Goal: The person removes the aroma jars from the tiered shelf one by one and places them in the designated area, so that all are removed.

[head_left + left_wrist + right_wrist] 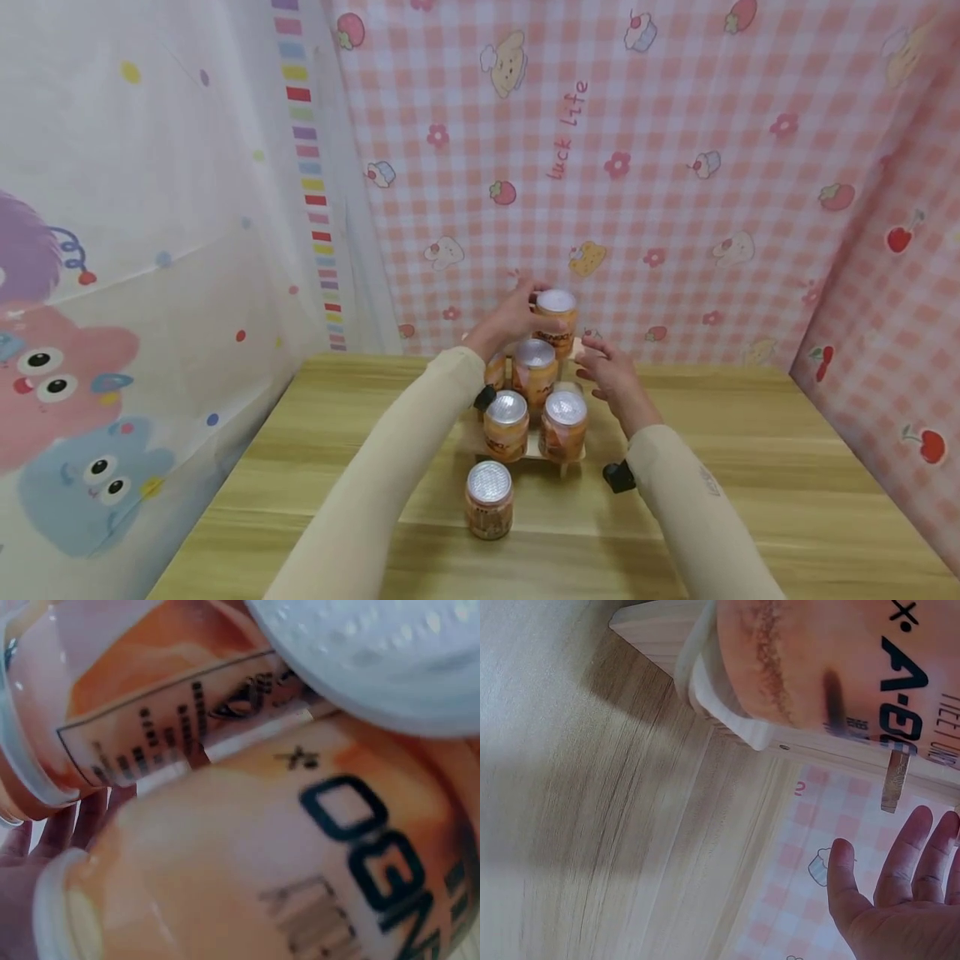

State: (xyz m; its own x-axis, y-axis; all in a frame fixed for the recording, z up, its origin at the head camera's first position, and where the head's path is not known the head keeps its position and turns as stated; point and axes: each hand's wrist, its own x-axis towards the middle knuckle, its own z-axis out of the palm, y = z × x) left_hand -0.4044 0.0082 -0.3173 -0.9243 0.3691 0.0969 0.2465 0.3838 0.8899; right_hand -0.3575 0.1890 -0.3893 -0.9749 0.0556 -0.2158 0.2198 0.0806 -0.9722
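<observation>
My left hand [513, 317] holds an orange can with a silver lid [557, 327] at the top back of a wooden stepped stand [534, 448]; the thumb lies across the can's front and the fingers reach behind. In the left wrist view, two labelled cans fill most of the picture, with part of the left hand [56, 836] behind them. My right hand [613, 379] is beside the stand's right side, its fingers spread and holding nothing. The right wrist view shows those fingers apart, below a can [802, 667] on the stand.
Lower on the stand are more cans: one in the middle [534, 379] and two at the front [506, 433], [564, 435]. A separate can [490, 504] stands on the wooden table [360, 533] before it. A pink checked cloth [645, 217] hangs behind.
</observation>
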